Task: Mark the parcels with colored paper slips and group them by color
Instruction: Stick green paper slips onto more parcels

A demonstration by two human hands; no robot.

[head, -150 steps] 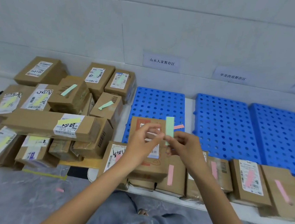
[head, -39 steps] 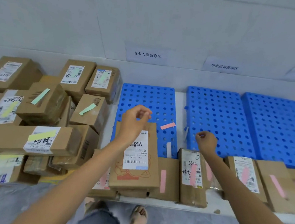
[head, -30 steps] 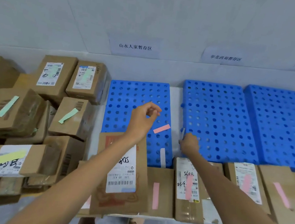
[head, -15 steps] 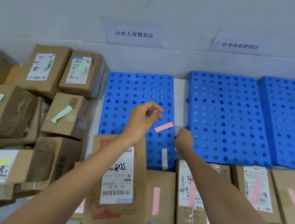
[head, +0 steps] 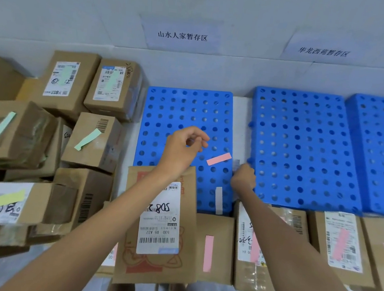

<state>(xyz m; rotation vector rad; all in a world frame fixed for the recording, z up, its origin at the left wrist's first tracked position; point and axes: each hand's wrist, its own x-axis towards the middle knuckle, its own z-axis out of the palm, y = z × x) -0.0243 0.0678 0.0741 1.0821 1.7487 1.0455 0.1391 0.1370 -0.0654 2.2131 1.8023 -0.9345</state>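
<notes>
My left hand (head: 182, 149) hovers over the left blue perforated pallet (head: 185, 108), its thumb and fingers curled together; whether they pinch anything is unclear. My right hand (head: 243, 178) sits at the gap between two pallets and pinches a small pale strip (head: 237, 163). A loose pink slip (head: 219, 158) lies on the pallet between my hands. Under my left forearm lies a flat brown parcel (head: 159, 232) with a white label; no slip shows on it. Brown parcels with pink slips (head: 208, 252) line the front edge.
Parcels with green slips (head: 87, 138) and a yellow slip (head: 4, 198) are piled at the left. Two more blue pallets (head: 301, 145) lie at the right. A white strip (head: 218, 199) lies on the left pallet. Paper signs (head: 182, 36) hang on the wall.
The green slip I held five seconds ago is out of sight. My right hand has reached to the gap between the pallets. My left hand has risen over the left pallet.
</notes>
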